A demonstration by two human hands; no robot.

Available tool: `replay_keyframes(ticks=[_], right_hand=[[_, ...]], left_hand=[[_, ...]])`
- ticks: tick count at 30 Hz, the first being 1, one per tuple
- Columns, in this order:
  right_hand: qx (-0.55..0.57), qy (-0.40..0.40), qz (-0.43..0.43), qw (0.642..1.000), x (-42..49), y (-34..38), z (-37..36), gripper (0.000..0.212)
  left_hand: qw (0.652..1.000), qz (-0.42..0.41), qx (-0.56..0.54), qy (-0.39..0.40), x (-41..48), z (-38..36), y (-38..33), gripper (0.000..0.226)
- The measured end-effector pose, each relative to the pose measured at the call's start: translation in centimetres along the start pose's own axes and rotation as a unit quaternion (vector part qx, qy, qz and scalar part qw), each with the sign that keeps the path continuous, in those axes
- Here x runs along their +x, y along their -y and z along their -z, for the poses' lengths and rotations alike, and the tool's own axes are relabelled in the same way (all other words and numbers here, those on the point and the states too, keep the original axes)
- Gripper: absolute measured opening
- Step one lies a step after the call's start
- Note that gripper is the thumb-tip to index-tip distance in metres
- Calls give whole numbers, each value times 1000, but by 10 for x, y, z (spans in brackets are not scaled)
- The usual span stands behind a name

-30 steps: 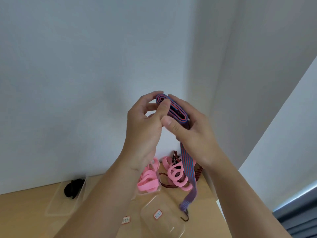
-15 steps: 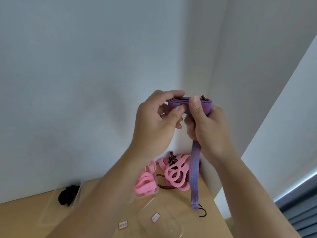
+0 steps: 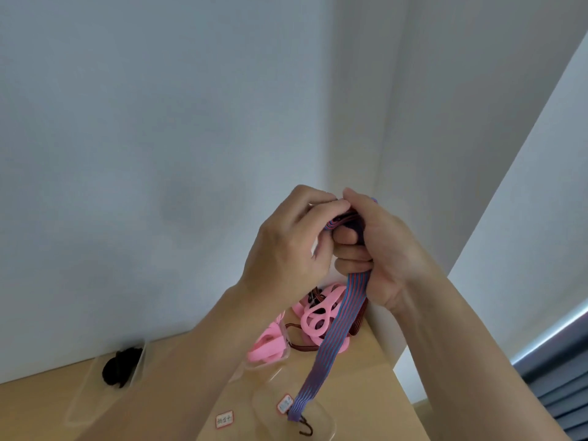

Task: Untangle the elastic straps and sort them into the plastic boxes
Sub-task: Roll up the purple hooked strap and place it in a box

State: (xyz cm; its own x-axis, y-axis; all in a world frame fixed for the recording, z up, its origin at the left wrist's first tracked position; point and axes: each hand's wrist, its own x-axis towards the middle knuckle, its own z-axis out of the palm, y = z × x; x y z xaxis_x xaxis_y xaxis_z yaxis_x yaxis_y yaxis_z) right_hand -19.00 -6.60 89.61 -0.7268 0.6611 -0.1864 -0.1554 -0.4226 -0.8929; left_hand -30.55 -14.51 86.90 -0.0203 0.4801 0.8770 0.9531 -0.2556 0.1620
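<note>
Mostly plain white walls (image 3: 159,154) meeting in a corner, with a light wooden bench (image 3: 356,386) tucked into it at the bottom. Both forearms come up from below and the hands meet in front of the corner, well above the bench. The left hand (image 3: 286,253) is closed with its fingertips pinching the folded-up top of a blue and red striped strap (image 3: 334,338). The right hand (image 3: 378,249) is curled into a fist around that same bundle, touching the left. The strap's loose tail hangs from under the right fist, slanting down-left, and ends in a small dark hook (image 3: 305,426) over a clear plastic box (image 3: 321,418) with a label on it.

Behind the tail sits a tangle of pink straps (image 3: 318,316) with a brown cord (image 3: 299,343) mixed in. Another clear box (image 3: 267,353) holds more pink ones, just left of the tangle. Far left, a third box (image 3: 95,396) has a black bundle (image 3: 119,367) in it.
</note>
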Motion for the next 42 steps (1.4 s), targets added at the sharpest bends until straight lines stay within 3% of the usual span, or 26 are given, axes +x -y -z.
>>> replay_keyframes(ticks=[2, 3, 6, 10, 13, 18, 22, 25, 27, 32, 35, 38, 40, 42], right_hand=[[-13, 12, 26, 1000, 1, 1, 5, 43], [-26, 20, 42, 999, 2, 1, 7, 42], [-65, 50, 76, 994, 1, 0, 9, 46], [-114, 106, 131, 979, -3, 0, 10, 47], [-159, 129, 161, 965, -7, 1, 14, 46], [-222, 126, 187, 949, -13, 5, 21, 46], [-171, 68, 146, 972, -17, 2, 18, 42], [-74, 10, 55, 996, -21, -6, 7, 45], [-24, -3, -2, 1000, -23, -9, 1, 48], [-19, 14, -96, 995, -25, 0, 2, 56], [-31, 23, -102, 994, -25, 0, 5, 40], [-39, 35, -77, 996, -26, -6, 6, 36], [-59, 57, -50, 995, -27, -9, 6, 39], [-80, 84, -19, 993, -30, -12, 5, 40]], left_hand=[[986, 105, -120, 41, 0, 7, -4, 36], [962, 187, -194, 41, 2, 11, -7, 29], [846, 418, -331, 25, 13, 18, -12, 12], [754, 503, -418, 64, 25, 30, -10, 13], [721, 506, -461, 104, 27, 37, -11, 24], [776, 466, -414, 99, 24, 33, -19, 22], [853, 422, -304, 51, 21, 24, -25, 17], [936, 320, -145, -30, 11, 12, -31, 16], [971, 227, -44, -57, 2, 5, -33, 16], [994, 27, 96, -46, -18, 3, -21, 16], [991, -45, 121, -18, -24, 8, -19, 19], [999, 7, 36, 4, -27, 19, -19, 15], [986, 140, -93, -10, -26, 26, -27, 9], [925, 329, -189, -10, -21, 31, -34, 17]])
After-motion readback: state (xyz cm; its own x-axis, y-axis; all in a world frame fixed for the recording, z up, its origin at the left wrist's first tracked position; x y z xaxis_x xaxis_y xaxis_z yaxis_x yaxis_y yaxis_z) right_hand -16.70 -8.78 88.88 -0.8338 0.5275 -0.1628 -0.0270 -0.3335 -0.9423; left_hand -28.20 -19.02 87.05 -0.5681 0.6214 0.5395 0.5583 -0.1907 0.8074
